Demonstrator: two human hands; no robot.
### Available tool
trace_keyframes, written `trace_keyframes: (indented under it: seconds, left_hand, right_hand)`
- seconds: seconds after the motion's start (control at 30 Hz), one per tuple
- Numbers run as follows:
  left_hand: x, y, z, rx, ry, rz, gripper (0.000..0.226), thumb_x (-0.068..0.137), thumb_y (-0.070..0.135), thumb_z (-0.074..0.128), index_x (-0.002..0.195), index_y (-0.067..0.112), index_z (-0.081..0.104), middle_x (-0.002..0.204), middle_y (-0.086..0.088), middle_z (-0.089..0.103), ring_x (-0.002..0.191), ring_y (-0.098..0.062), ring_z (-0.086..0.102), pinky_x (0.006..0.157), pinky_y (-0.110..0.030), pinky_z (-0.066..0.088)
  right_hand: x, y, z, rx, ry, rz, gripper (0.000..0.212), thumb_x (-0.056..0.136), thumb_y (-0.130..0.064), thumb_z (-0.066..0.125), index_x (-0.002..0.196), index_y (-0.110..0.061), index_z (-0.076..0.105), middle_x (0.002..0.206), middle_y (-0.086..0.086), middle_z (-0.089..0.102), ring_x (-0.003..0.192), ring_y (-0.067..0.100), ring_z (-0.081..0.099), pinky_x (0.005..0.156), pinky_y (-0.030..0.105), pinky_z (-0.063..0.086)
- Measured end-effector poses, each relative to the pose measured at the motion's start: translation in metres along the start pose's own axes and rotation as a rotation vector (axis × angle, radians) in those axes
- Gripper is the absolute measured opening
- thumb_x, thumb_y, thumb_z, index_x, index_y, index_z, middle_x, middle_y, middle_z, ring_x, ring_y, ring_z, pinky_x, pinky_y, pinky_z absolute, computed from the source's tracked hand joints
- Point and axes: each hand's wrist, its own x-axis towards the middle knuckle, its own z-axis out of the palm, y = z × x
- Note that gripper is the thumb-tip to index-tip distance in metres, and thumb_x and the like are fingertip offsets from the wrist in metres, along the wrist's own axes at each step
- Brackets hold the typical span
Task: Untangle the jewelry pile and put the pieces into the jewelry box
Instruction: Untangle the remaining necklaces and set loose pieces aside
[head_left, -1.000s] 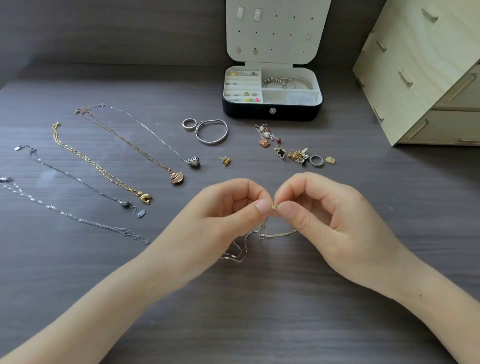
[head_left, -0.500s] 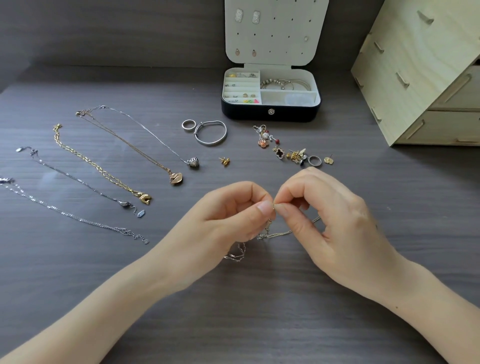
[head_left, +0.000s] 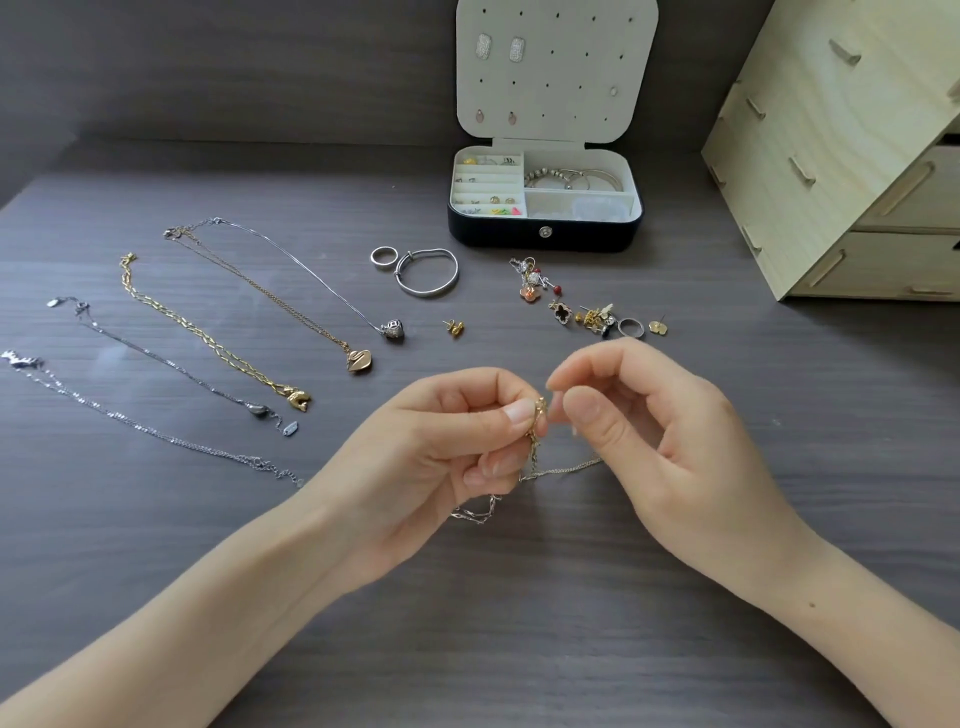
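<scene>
My left hand (head_left: 441, 457) pinches a small gold charm (head_left: 540, 410) on the tangled chains (head_left: 524, 478), which hang down to the table. A silver loop (head_left: 475, 512) of them lies below my left fingers. My right hand (head_left: 670, 447) is curled right beside the charm. Its index tip touches the charm, and a thin chain (head_left: 576, 466) runs in under its fingers. The jewelry box (head_left: 544, 236) stands open at the back, with bracelets and earrings in its compartments. Several untangled necklaces (head_left: 218, 343) lie in rows on the left.
A ring (head_left: 383, 257) and a bangle (head_left: 427, 272) lie in front of the box, with a gold stud (head_left: 455, 327) nearby. A cluster of earrings and a ring (head_left: 592, 314) sits beyond my right hand. A wooden drawer unit (head_left: 852, 150) stands at the right.
The hands have drawn slightly apart. My right hand has turned outward and its thumb has moved off the charm, while my left hand still pinches it. The chain hangs lower.
</scene>
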Motion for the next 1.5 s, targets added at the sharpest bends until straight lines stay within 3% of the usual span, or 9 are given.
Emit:
trace_keyframes:
  seconds: [0.13, 0.3, 0.43, 0.6, 0.8, 1.1, 1.23, 1.43, 1.5]
  left_hand:
    - [0.001, 0.001, -0.002, -0.042, 0.016, -0.038, 0.012, 0.078, 0.011, 0.056, 0.069, 0.009, 0.063, 0.054, -0.001, 0.04, 0.051, -0.01, 0.031, 0.057, -0.027, 0.017]
    - [0.001, 0.001, -0.005, -0.019, 0.029, -0.083, 0.009, 0.076, 0.01, 0.058, 0.069, 0.005, 0.058, 0.053, -0.002, 0.038, 0.048, -0.008, 0.034, 0.053, -0.024, 0.018]
    - [0.002, 0.0, -0.006, 0.026, 0.036, -0.08, 0.009, 0.073, 0.008, 0.058, 0.065, 0.005, 0.061, 0.052, -0.002, 0.037, 0.047, -0.008, 0.034, 0.049, -0.019, 0.022]
    - [0.001, -0.003, -0.002, 0.137, 0.065, -0.017, 0.011, 0.073, 0.011, 0.06, 0.063, 0.012, 0.064, 0.054, -0.002, 0.039, 0.048, -0.008, 0.034, 0.049, -0.013, 0.033]
    - [0.001, -0.01, -0.001, 0.616, 0.147, 0.243, 0.015, 0.082, 0.023, 0.057, 0.071, 0.015, 0.064, 0.053, 0.005, 0.053, 0.051, -0.006, 0.045, 0.053, -0.014, 0.034]
    - [0.001, -0.007, -0.001, 0.714, 0.184, 0.253, 0.02, 0.086, 0.028, 0.05, 0.072, 0.014, 0.057, 0.051, 0.01, 0.046, 0.048, -0.002, 0.036, 0.049, -0.012, 0.029]
    - [0.002, -0.006, 0.001, 0.58, 0.109, 0.185, 0.021, 0.086, 0.026, 0.047, 0.072, 0.011, 0.052, 0.055, 0.013, 0.042, 0.053, -0.002, 0.035, 0.052, -0.009, 0.029]
    - [0.002, -0.005, 0.001, 0.504, 0.108, 0.127, 0.02, 0.085, 0.033, 0.05, 0.071, 0.021, 0.058, 0.068, 0.0, 0.042, 0.068, -0.015, 0.032, 0.06, -0.025, 0.026]
    - [0.001, -0.003, 0.003, 0.487, 0.096, 0.129, 0.022, 0.088, 0.032, 0.054, 0.07, 0.019, 0.057, 0.065, 0.006, 0.045, 0.064, -0.01, 0.035, 0.057, -0.018, 0.029]
  right_hand:
    - [-0.001, -0.004, 0.0, 0.164, -0.086, 0.159, 0.019, 0.088, -0.025, 0.053, 0.102, -0.02, 0.065, 0.088, -0.016, 0.068, 0.085, 0.002, 0.064, 0.077, 0.013, 0.047]
    - [-0.001, -0.008, 0.0, 0.16, -0.046, 0.206, 0.011, 0.08, -0.028, 0.064, 0.086, -0.024, 0.072, 0.077, -0.012, 0.072, 0.071, 0.006, 0.066, 0.067, 0.02, 0.052]
    - [-0.001, -0.012, -0.001, 0.166, -0.032, 0.237, 0.01, 0.073, -0.029, 0.069, 0.078, -0.021, 0.073, 0.071, -0.007, 0.071, 0.063, 0.005, 0.064, 0.058, 0.014, 0.047]
    - [-0.001, -0.015, 0.0, 0.191, -0.068, 0.34, 0.027, 0.064, -0.036, 0.077, 0.079, -0.015, 0.07, 0.073, 0.0, 0.071, 0.066, 0.013, 0.066, 0.059, 0.021, 0.052]
    - [0.003, -0.013, -0.003, 0.236, -0.094, 0.392, 0.01, 0.077, -0.005, 0.073, 0.075, -0.015, 0.072, 0.064, 0.0, 0.07, 0.054, 0.006, 0.061, 0.05, 0.019, 0.049]
    - [0.005, -0.013, -0.007, 0.074, -0.1, 0.391, 0.015, 0.08, -0.006, 0.069, 0.068, -0.013, 0.065, 0.058, -0.003, 0.062, 0.053, 0.002, 0.052, 0.055, 0.013, 0.041]
    - [0.007, -0.013, -0.007, 0.271, -0.106, 0.504, 0.006, 0.064, -0.015, 0.06, 0.059, -0.016, 0.064, 0.072, 0.017, 0.064, 0.065, 0.013, 0.057, 0.067, 0.026, 0.048]
    - [0.007, -0.012, -0.007, 0.694, -0.137, 0.637, 0.009, 0.065, -0.003, 0.052, 0.061, -0.007, 0.059, 0.069, 0.012, 0.062, 0.062, 0.016, 0.058, 0.06, 0.025, 0.053]
    - [0.007, -0.01, -0.007, 0.77, -0.147, 0.668, 0.009, 0.066, -0.004, 0.051, 0.062, -0.007, 0.059, 0.066, 0.011, 0.06, 0.058, 0.016, 0.055, 0.056, 0.024, 0.05]
